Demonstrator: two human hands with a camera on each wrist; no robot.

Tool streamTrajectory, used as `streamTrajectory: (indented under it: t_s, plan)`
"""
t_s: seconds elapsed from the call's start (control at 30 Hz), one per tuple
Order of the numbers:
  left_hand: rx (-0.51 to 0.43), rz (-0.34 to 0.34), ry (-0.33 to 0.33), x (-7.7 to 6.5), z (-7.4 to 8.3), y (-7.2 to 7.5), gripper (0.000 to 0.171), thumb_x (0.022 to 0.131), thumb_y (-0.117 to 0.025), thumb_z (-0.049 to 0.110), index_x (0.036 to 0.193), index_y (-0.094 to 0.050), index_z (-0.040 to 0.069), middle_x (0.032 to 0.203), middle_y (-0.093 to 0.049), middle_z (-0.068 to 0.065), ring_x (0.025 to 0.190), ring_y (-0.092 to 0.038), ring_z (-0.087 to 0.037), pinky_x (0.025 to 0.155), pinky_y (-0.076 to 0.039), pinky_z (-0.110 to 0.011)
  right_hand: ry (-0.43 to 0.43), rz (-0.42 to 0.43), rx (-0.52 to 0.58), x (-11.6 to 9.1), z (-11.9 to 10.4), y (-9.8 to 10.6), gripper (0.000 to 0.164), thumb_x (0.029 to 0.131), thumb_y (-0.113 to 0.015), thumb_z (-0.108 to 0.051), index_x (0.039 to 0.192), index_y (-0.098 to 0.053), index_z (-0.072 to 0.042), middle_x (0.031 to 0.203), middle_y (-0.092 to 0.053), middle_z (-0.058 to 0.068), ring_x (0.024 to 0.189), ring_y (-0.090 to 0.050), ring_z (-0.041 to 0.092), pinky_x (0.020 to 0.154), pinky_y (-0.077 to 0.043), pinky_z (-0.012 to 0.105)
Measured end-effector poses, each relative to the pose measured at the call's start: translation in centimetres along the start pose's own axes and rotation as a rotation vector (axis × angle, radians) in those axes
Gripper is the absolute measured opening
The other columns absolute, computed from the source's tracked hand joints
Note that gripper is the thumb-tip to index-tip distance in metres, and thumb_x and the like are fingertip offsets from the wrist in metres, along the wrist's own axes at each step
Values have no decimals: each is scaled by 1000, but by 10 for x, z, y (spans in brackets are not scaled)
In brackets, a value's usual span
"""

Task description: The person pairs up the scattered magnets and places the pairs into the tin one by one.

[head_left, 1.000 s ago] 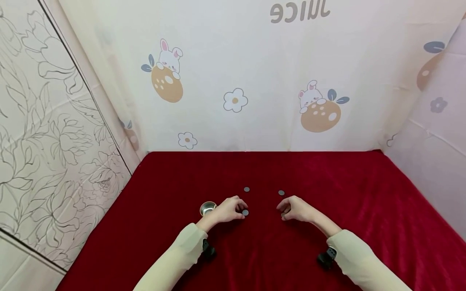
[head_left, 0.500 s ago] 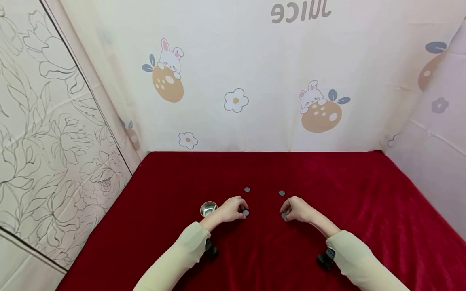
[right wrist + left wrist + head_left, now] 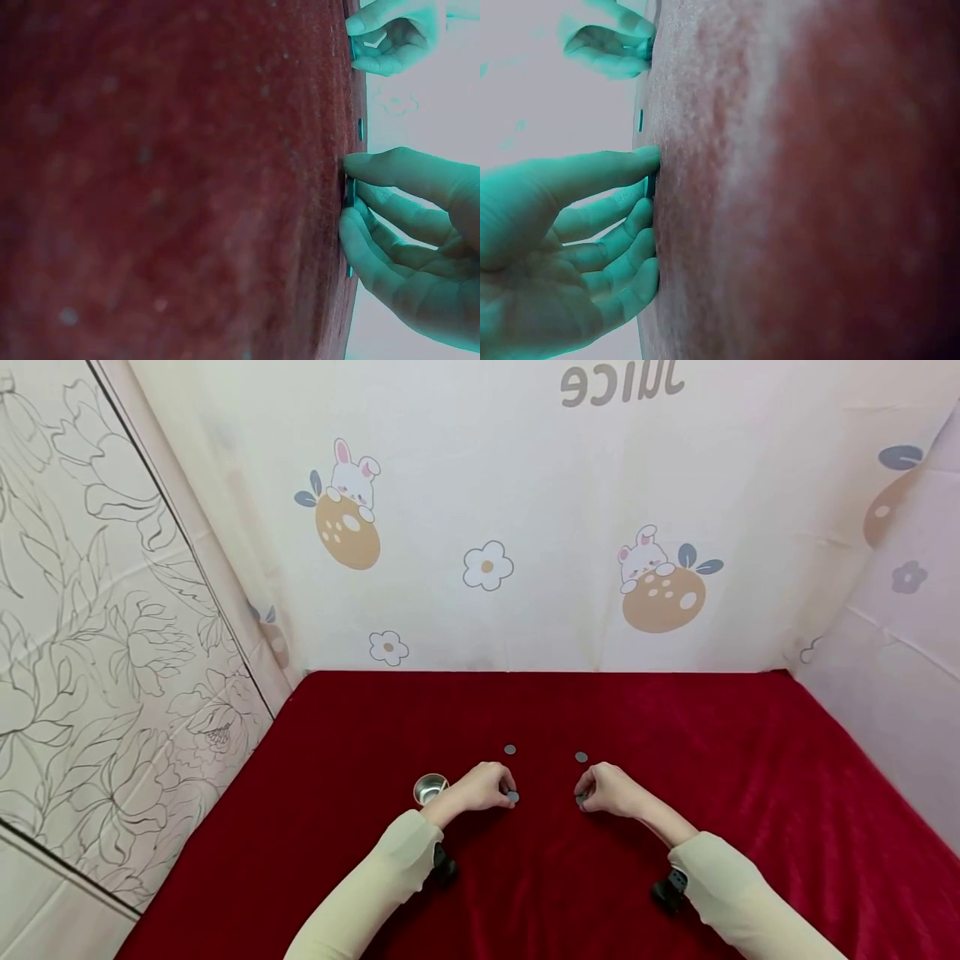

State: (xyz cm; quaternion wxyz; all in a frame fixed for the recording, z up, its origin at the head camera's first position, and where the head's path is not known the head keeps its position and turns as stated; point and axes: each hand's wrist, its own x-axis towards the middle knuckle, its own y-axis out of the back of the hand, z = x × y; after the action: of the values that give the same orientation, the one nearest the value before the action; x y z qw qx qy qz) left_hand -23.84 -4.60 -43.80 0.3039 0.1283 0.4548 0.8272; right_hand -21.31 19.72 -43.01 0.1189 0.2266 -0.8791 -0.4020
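In the head view my left hand (image 3: 483, 787) pinches a coin-like grey disc (image 3: 513, 797) at its fingertips, low over the red cloth. Seen from the left wrist, the thumb and fingertips meet the cloth around that disc's dark edge (image 3: 652, 184). Opposite it, my right hand (image 3: 611, 789) holds a second grey disc (image 3: 581, 801) between thumb and finger; the right wrist view shows this disc (image 3: 350, 192) edge-on. Two more such discs lie flat beyond the hands, a left one (image 3: 510, 749) and a right one (image 3: 581, 757).
A small metal bowl (image 3: 430, 788) stands beside my left wrist, partly hidden by it. Something thin and pale shows at its rim. Red velvet cloth (image 3: 675, 718) covers the table, which ends at a printed white curtain (image 3: 555, 610).
My left hand has shifted slightly right, its disc with it, and its fingers have drawn closer together. The right fingers have closed in on their disc. The far discs lie as before.
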Motion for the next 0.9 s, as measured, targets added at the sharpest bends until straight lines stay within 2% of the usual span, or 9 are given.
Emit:
streamTrajectory:
  t_s: [0.2,0.43,0.9]
  plan:
    - [12,5,-14,6,4,-5,16,74,-71,13,87,-67,4,80,-62,-2,71,-55,-8,62,-43,-16,31,12,14,4,-5,-6,12,67,-65,6,79,-67,5,73,-64,8,61,-57,11,54,-45,20]
    - [26,1,-10,12,10,-10,15,73,-72,13,85,-67,6,77,-62,0,69,-55,-7,61,-42,-15,17,11,22,8,-13,-11,11,68,-67,4,78,-67,4,74,-64,8,61,-57,11,55,-45,21]
    - [-8,-20,3,17,17,-14,12,75,-71,13,83,-66,7,77,-61,2,67,-54,-5,60,-42,-14,14,0,15,17,-20,-17,14,67,-66,4,80,-67,5,74,-65,9,62,-58,12,56,-46,21]
